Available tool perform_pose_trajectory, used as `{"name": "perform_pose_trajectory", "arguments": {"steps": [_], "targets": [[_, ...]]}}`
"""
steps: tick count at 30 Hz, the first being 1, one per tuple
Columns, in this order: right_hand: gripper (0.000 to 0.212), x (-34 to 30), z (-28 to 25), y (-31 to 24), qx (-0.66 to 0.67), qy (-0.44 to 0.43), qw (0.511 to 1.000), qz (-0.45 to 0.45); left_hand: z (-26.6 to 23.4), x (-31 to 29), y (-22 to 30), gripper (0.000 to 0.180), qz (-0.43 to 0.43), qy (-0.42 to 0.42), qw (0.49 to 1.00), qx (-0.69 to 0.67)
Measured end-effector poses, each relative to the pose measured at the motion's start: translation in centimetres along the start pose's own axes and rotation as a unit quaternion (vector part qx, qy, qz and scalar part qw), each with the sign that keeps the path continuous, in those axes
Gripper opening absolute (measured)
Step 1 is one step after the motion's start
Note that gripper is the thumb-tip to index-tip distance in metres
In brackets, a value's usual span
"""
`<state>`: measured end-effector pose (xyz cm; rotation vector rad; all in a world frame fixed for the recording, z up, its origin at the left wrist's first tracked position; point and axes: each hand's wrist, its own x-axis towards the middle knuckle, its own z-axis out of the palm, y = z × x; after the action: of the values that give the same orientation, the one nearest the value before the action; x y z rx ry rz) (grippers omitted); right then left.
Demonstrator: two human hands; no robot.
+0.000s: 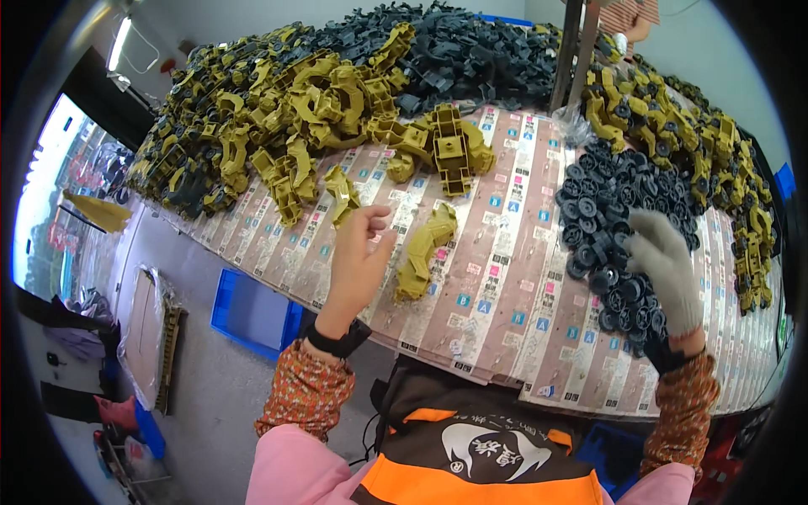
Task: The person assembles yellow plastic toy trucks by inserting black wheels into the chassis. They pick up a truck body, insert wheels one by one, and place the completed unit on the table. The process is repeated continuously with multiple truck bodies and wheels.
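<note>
Across the bench (497,324) it's mounds on mounds, and they swallow plenty: the olive-yellow parts (227,109) on the left lie so tangled that only the outer ones read clearly, while the dark grey parts (480,55) behind merge into one heap. Left hand (358,257), bare, fingers loosely bent, thumb apart, nothing visible in its grasp; the fingertips are right by a small olive-yellow piece (340,189), its lower end hard to make out there, and whether they touch I can't say. Just to that hand's right, a curved olive-yellow piece (427,251) lies on its own. Now the right hand (665,265), pale-gloved, over the black wheels (593,206): fingers partly bent, the glove covering what's beneath, so no telling whether a wheel is gripped. At the back an upright post (568,59) stands in the way, blocking part of the view, a crumpled clear bag (574,128) at its foot. Beyond it, another person (640,21) is mostly cut off. Down on the floor, a blue tray (225,303) sits close by the bench edge; lower right, a blue container (613,450) is half hidden behind the dark apron (446,396).
</note>
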<state>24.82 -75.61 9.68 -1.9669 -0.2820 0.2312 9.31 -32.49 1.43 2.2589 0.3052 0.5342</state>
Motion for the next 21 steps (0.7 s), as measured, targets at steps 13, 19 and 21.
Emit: {"name": "perform_pose_trajectory", "arguments": {"steps": [13, 19, 21], "targets": [[0.020, -14.2, -6.4, 8.2, -0.202, 0.164, 0.965, 0.016, 4.5, 1.4, 6.3, 0.063, -0.188, -0.201, 0.855, -0.439], [0.017, -14.4, -3.5, 9.3, -0.286, 0.219, 0.932, -0.037, 6.6, -2.8, 9.2, 0.063, -0.212, -0.298, 0.698, -0.616], [0.017, -13.0, -2.4, 8.4, -0.362, 0.225, 0.904, -0.045, 7.7, -3.8, 10.2, 0.066, -0.224, -0.328, 0.674, -0.623]]}}
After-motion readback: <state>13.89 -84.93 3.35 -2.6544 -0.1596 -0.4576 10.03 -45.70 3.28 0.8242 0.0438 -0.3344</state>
